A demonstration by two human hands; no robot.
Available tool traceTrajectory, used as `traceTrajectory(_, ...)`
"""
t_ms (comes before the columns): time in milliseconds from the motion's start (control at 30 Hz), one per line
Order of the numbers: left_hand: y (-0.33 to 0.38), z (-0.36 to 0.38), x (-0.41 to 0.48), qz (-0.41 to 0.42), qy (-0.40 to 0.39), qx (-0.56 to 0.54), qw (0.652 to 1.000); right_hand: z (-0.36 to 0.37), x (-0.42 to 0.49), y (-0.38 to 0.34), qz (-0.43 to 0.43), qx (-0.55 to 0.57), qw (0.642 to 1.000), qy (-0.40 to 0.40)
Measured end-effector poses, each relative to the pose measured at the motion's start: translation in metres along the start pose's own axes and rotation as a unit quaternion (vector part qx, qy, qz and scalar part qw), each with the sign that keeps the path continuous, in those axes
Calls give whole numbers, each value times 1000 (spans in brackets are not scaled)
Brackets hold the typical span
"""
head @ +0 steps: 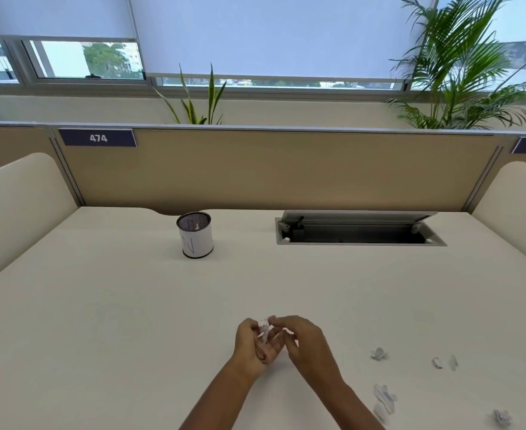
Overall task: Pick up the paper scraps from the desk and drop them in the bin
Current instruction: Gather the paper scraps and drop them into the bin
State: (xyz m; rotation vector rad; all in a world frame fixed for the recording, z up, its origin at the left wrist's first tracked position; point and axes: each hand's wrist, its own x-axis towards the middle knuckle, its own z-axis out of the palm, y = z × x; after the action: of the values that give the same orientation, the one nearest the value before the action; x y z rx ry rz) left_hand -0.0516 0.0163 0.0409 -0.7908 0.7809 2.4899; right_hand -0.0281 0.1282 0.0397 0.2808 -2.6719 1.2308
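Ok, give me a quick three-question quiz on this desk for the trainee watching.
1. True or false: the bin stands upright, left of the open cable tray.
2. Where do the loose scraps lie? A: left of the hands; B: right of the hands; C: against the bin.
3. Fill in: the left hand and right hand together hold one ____.
Key: 1 true; 2 B; 3 scrap.
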Motion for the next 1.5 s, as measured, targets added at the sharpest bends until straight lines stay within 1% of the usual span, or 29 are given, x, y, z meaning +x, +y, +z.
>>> traceTrajectory(67, 15, 1, 7, 5, 17, -1, 1000, 2, 6, 7, 7, -3, 1000, 10)
traceTrajectory(167, 43, 7, 18, 28, 31, 8, 999, 9, 13, 23, 23, -46, 999, 12)
traceTrajectory(300, 94, 23, 29, 79, 26, -11, 996, 20, 17, 50, 38, -117, 992, -36)
traceTrajectory(367, 124, 34, 34, 120, 31, -24, 992, 25, 18, 57, 37, -151, 987, -43)
traceTrajectory(400, 139, 40, 38, 144, 37, -31, 988, 29, 18, 60, 33, -177, 983, -28)
traceTrajectory(467, 169, 54, 45, 198, 51, -48, 978, 33, 14, 61, 7, -186, 982, 27)
traceTrajectory(500, 183, 61, 51, 219, 57, -51, 973, 32, 14, 58, -1, -186, 982, 32)
traceTrajectory(567, 209, 72, 61, 240, 67, -46, 967, 31, 15, 58, -19, -206, 978, 39)
traceTrajectory(633, 229, 83, 69, 250, 78, -56, 964, 31, 18, 59, -38, -231, 969, 76)
traceTrajectory(700, 240, 90, 75, 250, 92, -65, 962, 32, 20, 60, -53, -232, 968, 82)
traceTrajectory(833, 248, 96, 84, 240, 111, -40, 964, 34, 22, 56, -67, -206, 971, 99)
traceTrajectory(900, 248, 94, 88, 239, 109, -16, 965, 30, 24, 53, -59, -205, 974, 80)
traceTrajectory(1000, 231, 92, 85, 265, 121, 69, 954, 26, 24, 55, -46, -223, 973, 42)
traceTrajectory(1067, 209, 92, 85, 311, 141, 162, 926, 26, 24, 55, -35, -235, 971, 33)
traceTrajectory(1100, 194, 89, 84, 339, 148, 232, 900, 26, 25, 56, -34, -238, 970, 37)
traceTrajectory(1133, 178, 85, 87, 366, 150, 309, 865, 26, 24, 57, -37, -242, 969, 40)
traceTrajectory(1167, 160, 80, 90, 385, 142, 371, 833, 26, 24, 56, -45, -248, 966, 47)
traceTrajectory(1233, 121, 70, 91, 400, 109, 468, 781, 24, 23, 60, -62, -269, 959, 59)
traceTrajectory(1300, 79, 63, 90, 395, 61, 531, 748, 17, 22, 62, -48, -284, 956, 65)
traceTrajectory(1400, 15, 57, 82, 347, -36, 617, 705, -2, 17, 67, 1, -331, 936, 119)
traceTrajectory(1500, -35, 55, 71, 322, -112, 680, 649, -30, 4, 72, 76, -333, 935, 94)
